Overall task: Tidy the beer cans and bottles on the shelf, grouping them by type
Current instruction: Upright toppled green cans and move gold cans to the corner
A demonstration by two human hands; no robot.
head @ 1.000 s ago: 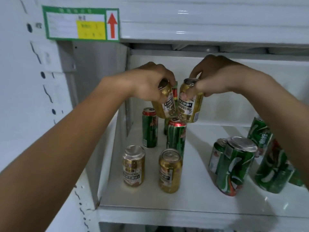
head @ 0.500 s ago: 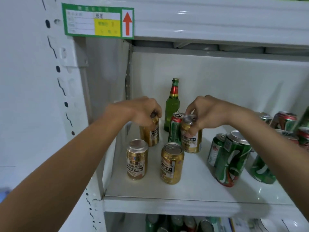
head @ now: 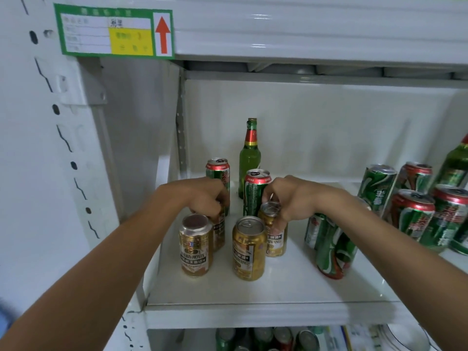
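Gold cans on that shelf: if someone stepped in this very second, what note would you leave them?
Left hand: closed on the rear-left gold can, set behind the front-left gold can.
Right hand: gripping the rear-right gold can by its top, behind the front-right gold can.
Done: four gold cans grouped at the shelf's front left.
Left: two tall green cans and the green bottle stand behind; mixed green cans on the right need sorting.

- Single head-worn wide-angle view, close in, facing forward and slightly down into a white shelf (head: 266,292) bay.
- Shelf label (head: 116,31) occupies the frame's upper left.
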